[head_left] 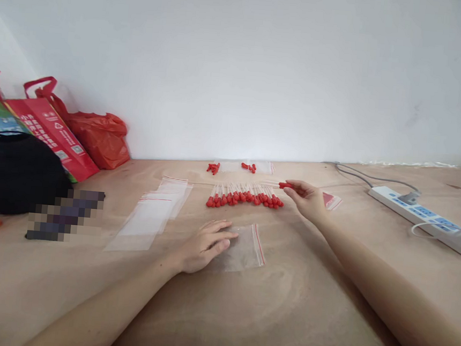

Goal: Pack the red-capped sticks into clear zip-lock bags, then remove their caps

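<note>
My left hand (208,246) rests with fingers spread on the left part of a clear zip bag (243,249) that lies flat and has a red strip along its right edge. My right hand (305,197) pinches droppers by their red rubber bulbs (282,185), thin clear tubes pointing left; how many cannot be told. Just left of it, a row of red-bulbed droppers (244,197) lies on the wooden table (282,317), bulbs towards me and tubes pointing away.
Clear zip bags (145,219) lie overlapped on the left. Behind the row, another bag (231,166) has red bulbs (213,168) around it. A red-edged packet (332,202) is beyond my right wrist. A power strip (424,216) sits right; bags (100,134) stand left.
</note>
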The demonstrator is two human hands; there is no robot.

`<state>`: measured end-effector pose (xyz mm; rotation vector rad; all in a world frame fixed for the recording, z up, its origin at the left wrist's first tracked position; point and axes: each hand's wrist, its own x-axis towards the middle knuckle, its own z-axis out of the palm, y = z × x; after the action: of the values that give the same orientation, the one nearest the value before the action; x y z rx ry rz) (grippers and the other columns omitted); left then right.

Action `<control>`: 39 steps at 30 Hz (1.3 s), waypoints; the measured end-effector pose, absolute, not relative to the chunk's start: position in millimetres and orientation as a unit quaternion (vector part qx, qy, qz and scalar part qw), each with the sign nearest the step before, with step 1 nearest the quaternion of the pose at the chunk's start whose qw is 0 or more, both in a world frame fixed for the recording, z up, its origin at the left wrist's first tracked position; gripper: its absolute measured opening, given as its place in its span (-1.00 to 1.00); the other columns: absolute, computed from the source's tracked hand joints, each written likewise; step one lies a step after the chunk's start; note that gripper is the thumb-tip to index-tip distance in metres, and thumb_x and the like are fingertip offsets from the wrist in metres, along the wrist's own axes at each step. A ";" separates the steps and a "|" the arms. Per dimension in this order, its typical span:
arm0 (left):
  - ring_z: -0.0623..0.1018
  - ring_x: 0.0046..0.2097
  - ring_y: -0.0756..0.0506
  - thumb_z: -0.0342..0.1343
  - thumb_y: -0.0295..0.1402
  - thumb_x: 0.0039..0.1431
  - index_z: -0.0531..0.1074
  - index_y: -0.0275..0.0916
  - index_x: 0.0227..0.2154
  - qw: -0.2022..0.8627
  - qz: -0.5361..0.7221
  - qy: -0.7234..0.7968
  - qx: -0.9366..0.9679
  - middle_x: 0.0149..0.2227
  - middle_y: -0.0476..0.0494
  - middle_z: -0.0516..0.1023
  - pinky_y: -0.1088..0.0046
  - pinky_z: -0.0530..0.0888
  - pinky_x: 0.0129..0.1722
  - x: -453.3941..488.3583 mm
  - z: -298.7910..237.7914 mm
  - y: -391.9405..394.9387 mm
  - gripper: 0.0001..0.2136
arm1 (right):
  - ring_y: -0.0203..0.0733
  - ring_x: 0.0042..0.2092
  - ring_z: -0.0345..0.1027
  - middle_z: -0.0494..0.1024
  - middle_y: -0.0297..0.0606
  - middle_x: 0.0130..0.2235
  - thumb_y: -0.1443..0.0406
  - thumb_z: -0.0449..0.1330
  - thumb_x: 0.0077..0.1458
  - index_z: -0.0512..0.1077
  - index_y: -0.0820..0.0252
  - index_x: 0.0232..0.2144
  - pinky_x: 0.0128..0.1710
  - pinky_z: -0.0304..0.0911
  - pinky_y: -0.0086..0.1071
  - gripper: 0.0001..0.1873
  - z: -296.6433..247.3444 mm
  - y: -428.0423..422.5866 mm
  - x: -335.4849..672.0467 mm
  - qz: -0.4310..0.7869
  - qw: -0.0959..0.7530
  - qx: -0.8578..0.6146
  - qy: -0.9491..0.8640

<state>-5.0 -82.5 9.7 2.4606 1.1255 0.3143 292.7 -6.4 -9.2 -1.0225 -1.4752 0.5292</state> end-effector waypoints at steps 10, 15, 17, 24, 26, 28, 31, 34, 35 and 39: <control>0.42 -0.30 -0.09 0.13 -0.13 -0.11 0.38 -0.20 -0.30 0.181 0.182 0.527 0.810 -0.37 -0.04 0.43 0.39 0.35 -0.32 -8.9 1.4 -73.4 -0.68 | -0.17 -0.13 0.35 0.48 -0.19 -0.16 0.33 -0.06 0.12 0.43 0.11 -0.20 -0.11 0.27 -0.29 -0.70 -22.1 13.1 244.2 -0.054 0.375 -0.441 -0.813; 0.36 -0.45 -0.02 0.01 -0.18 -0.01 0.30 -0.24 -0.51 0.219 0.181 0.536 0.795 -0.53 0.03 0.35 0.49 0.27 -0.47 -7.2 5.5 -74.4 -0.79 | -0.13 -0.12 0.31 0.47 -0.18 -0.16 0.31 -0.05 0.12 0.41 0.13 -0.19 -0.11 0.23 -0.24 -0.71 -22.1 11.1 243.9 -0.074 0.323 -0.434 -0.838; 0.38 -0.44 -0.01 -0.04 -0.20 0.02 0.28 -0.24 -0.48 0.241 0.231 0.534 0.777 -0.51 0.02 0.37 0.49 0.28 -0.44 -12.4 7.3 -72.0 -0.80 | -0.11 -0.12 0.29 0.45 -0.16 -0.15 0.28 -0.03 0.11 0.40 0.13 -0.18 -0.12 0.21 -0.22 -0.72 -21.5 6.3 246.3 -0.086 0.327 -0.440 -0.832; 0.34 -0.55 0.00 0.03 -0.17 -0.08 0.19 -0.23 -0.14 0.159 0.414 0.667 0.599 -0.52 0.04 0.38 0.52 0.27 -0.52 -87.5 8.2 -58.1 -0.58 | -0.11 -0.17 0.26 0.38 -0.13 -0.18 0.21 0.00 0.08 0.42 0.13 -0.27 -0.16 0.17 -0.19 -0.75 -34.3 -16.1 282.2 -0.163 0.398 -0.497 -0.754; 0.31 -0.58 0.02 0.03 -0.20 -0.08 0.15 -0.22 -0.09 0.112 0.409 0.713 0.558 -0.52 0.06 0.37 0.53 0.25 -0.53 -112.5 10.5 -59.2 -0.55 | -0.10 -0.18 0.25 0.37 -0.14 -0.19 0.20 0.03 0.05 0.43 0.11 -0.29 -0.18 0.16 -0.19 -0.76 -38.9 -21.0 299.9 -0.175 0.413 -0.524 -0.724; 0.31 -0.57 0.01 0.02 -0.23 -0.06 0.12 -0.22 -0.07 0.069 0.369 0.769 0.518 -0.48 0.05 0.38 0.52 0.26 -0.52 -130.2 14.7 -62.0 -0.55 | -0.07 -0.18 0.23 0.36 -0.13 -0.21 0.18 0.04 0.02 0.44 0.12 -0.33 -0.17 0.12 -0.15 -0.76 -40.8 -24.3 317.7 -0.194 0.418 -0.564 -0.686; 0.42 -0.36 -0.12 -0.03 -0.22 0.00 0.10 -0.24 -0.06 0.023 0.274 0.821 0.500 -0.36 -0.05 0.41 0.36 0.34 -0.34 -140.9 21.5 -65.9 -0.57 | 0.01 -0.12 0.19 0.36 -0.12 -0.17 0.15 0.05 -0.02 0.45 0.14 -0.34 -0.11 0.01 -0.04 -0.74 -38.8 -25.9 342.0 -0.204 0.394 -0.660 -0.607; 0.29 -0.02 -0.37 -0.05 -0.19 0.02 0.11 -0.29 -0.05 -0.058 0.189 0.825 0.530 -0.10 -0.28 0.31 0.03 0.24 -0.12 -138.8 24.7 -67.8 -0.56 | 0.07 -0.06 0.14 0.33 -0.10 -0.13 0.09 0.04 -0.06 0.44 0.15 -0.31 -0.07 -0.05 0.01 -0.66 -35.8 -24.4 362.2 -0.159 0.380 -0.754 -0.512; 0.20 0.05 -0.42 -0.05 -0.19 0.02 0.13 -0.29 -0.05 -0.088 0.176 0.817 0.543 -0.02 -0.33 0.24 -0.03 0.20 -0.09 -136.8 25.1 -68.2 -0.57 | 0.07 -0.05 0.13 0.32 -0.09 -0.12 0.07 0.03 -0.07 0.43 0.15 -0.30 -0.07 -0.05 0.00 -0.63 -35.5 -23.3 368.0 -0.131 0.382 -0.776 -0.485; 0.08 0.13 -0.41 -0.08 -0.25 0.07 0.21 -0.28 -0.08 -0.171 0.185 0.762 0.596 0.09 -0.37 0.06 -0.04 0.16 -0.03 -126.7 25.9 -68.9 -0.65 | 0.09 -0.05 0.17 0.32 0.02 -0.10 0.00 0.07 -0.14 0.38 0.21 -0.19 -0.11 0.07 -0.07 -0.47 -37.4 -17.0 384.0 -0.018 0.390 -0.824 -0.410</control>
<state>-126.7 -68.9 25.9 2.1091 2.6972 0.6558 384.0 -17.0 -37.4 -2.0935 -1.0428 -0.0452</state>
